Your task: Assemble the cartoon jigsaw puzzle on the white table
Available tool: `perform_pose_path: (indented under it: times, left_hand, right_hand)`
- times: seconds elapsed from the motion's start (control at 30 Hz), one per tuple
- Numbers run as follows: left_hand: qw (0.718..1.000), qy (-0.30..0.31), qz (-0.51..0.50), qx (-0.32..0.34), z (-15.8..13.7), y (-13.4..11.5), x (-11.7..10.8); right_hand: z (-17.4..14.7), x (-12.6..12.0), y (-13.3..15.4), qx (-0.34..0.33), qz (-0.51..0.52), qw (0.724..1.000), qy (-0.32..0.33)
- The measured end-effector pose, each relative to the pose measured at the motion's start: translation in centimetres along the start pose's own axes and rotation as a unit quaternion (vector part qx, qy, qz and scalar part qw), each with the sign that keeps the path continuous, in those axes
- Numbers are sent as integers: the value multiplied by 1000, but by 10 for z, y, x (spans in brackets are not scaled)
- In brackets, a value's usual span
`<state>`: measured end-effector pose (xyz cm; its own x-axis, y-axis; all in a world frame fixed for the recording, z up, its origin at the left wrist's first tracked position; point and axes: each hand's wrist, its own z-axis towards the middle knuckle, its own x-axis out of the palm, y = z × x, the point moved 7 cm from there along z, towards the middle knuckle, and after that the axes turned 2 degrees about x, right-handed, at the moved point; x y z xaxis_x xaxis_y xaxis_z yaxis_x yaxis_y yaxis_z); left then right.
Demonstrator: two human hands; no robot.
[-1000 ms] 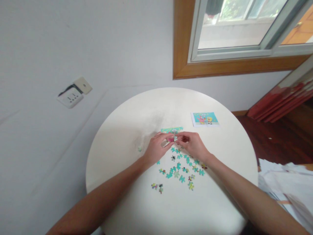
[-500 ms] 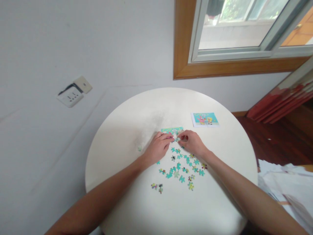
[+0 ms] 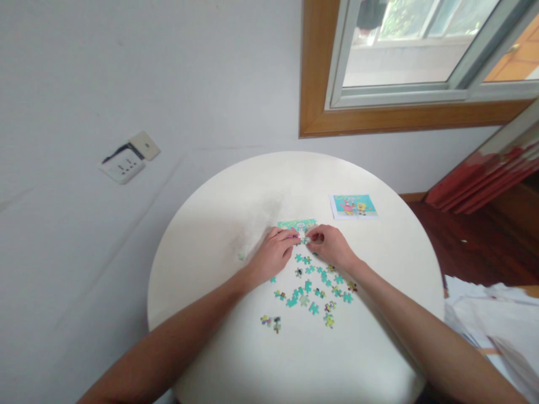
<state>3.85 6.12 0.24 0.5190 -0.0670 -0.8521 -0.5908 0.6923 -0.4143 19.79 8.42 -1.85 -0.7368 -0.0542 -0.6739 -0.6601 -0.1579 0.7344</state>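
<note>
A partly joined jigsaw puzzle (image 3: 296,224) lies in the middle of the table, teal along its far edge. My left hand (image 3: 273,252) rests over its left side, fingers stretched out flat and covering part of it. At the puzzle's near right, my right hand (image 3: 332,246) pinches a small jigsaw piece (image 3: 305,240) between thumb and forefinger; the fingers hide some of it. Loose jigsaw pieces (image 3: 308,286), mostly teal with some yellow, are scattered nearer to me. Two more pieces (image 3: 277,324) lie together at the near left.
The round white table (image 3: 202,224) stands against the wall. A picture card (image 3: 354,206) with cartoon figures lies at the back right. Papers (image 3: 484,308) are heaped beyond the table's right edge. A wall socket (image 3: 123,165) is at the left, a red curtain (image 3: 475,174) at the right.
</note>
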Motion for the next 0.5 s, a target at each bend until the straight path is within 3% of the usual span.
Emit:
perform_pose_path:
  times: [0.17,0.3,0.5]
  left_hand:
    - [995,-55,-75,-26,4,-1,-10]
    - [969,-84,-196,-125,3,9,-10]
    - [909,-87,-356,-196,-1,18,-5]
  right_hand:
    - [-3,-3,12,-44,55,997,27]
    - [-11,0,30,-86,118,986,78]
    - [-12,4,32,-18,311,948,72]
